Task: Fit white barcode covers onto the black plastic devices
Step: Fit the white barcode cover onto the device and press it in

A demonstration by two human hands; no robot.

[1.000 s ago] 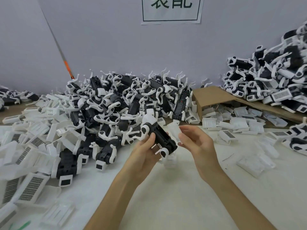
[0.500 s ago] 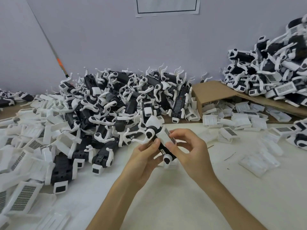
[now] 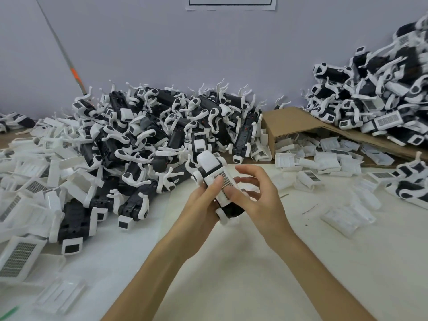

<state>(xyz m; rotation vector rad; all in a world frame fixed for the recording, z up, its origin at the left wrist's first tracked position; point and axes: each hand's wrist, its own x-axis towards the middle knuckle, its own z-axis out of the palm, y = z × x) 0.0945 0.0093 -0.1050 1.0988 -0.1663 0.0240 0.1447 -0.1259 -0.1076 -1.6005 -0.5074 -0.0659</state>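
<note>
Now left hand (image 3: 201,206) grips the device (image 3: 234,208); right hand (image 3: 260,205) thumbs the cover (image 3: 215,171), fingers (image 3: 253,173) splayed.

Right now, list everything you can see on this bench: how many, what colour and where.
held device: one, black and white, centre.
barcode cover: one, white, on top of the held device.
middle pile of devices: many, black and white, against the wall.
right pile of devices: many, black and white, far right.
cardboard box: one, brown, on its side, right of centre.
loose covers: many, white, far left and spilling from the cardboard box.
clear plastic pieces: several, transparent, right and near left.
paper sign: one, white, top of wall.
left hand: grips the held device, thumb on the barcode cover.
right hand: thumb presses the barcode cover, fingers lifted.
</note>
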